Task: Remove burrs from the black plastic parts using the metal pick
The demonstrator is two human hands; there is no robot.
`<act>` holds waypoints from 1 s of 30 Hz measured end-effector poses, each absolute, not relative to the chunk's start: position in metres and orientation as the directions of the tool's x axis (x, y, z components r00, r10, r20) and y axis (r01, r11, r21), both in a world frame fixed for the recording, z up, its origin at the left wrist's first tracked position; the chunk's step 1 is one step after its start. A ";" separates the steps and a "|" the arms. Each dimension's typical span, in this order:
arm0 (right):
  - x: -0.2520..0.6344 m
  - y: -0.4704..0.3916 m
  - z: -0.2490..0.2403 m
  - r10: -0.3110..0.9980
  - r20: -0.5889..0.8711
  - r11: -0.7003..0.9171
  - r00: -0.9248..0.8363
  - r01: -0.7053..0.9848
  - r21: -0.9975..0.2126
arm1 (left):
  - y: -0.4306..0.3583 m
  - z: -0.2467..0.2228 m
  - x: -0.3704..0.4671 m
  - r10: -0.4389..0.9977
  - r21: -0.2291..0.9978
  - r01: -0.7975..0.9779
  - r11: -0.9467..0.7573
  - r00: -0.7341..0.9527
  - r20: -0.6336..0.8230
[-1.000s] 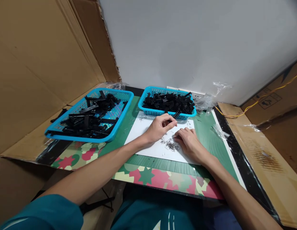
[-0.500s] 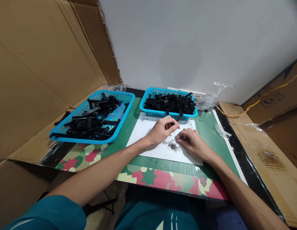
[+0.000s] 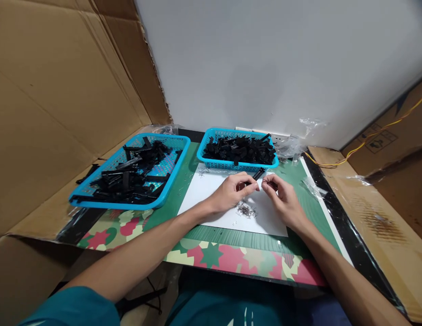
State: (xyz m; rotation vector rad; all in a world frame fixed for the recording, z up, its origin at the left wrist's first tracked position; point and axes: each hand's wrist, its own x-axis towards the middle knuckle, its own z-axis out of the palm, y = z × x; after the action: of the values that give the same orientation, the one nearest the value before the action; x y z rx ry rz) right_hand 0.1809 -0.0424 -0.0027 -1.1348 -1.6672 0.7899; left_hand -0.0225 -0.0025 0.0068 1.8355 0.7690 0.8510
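My left hand (image 3: 234, 191) is closed on a slim black plastic piece (image 3: 259, 174), whose far end sticks out past the fingers. Close by on the right, the thumb and fingertips of my right hand (image 3: 280, 195) are pinched together; what lies between them is too small to make out, and something dark shows inside the curled fingers. A narrow gap separates the two hands. Below them, a pile of tiny metal bits (image 3: 245, 209) lies on a white sheet (image 3: 211, 217).
A blue basket (image 3: 163, 202) with long black pieces stands at left. Another blue basket (image 3: 201, 158), full of smaller black parts, is at the back. Clear plastic wrap (image 3: 289, 147) and a yellow cable (image 3: 353, 153) lie at right; cardboard (image 3: 61, 81) walls the left side.
Both hands have shifted slightly right, with the black plastic piece still in the left. My right hand has risen from beside the metal pile to the end of that piece.
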 end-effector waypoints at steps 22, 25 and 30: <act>0.186 -0.052 0.001 0.625 0.681 0.612 -0.383 0.781 -0.123 | -0.009 0.009 -0.015 0.854 0.999 0.041 -0.036 0.520 0.010; 0.185 -0.052 0.003 0.597 0.689 0.621 -0.411 0.781 -0.071 | -0.009 0.010 -0.015 0.835 0.998 0.047 -0.047 0.550 0.014; 0.186 -0.051 -0.001 0.608 0.701 0.668 -0.373 0.717 -0.199 | -0.011 0.010 -0.016 0.787 0.991 0.064 -0.116 0.615 0.052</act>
State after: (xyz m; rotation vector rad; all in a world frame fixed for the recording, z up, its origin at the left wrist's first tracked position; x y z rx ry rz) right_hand 0.1863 -0.0506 -0.0007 -1.0199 -2.0975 -0.1765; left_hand -0.0158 -0.0115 0.0098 1.5861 0.7289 0.7179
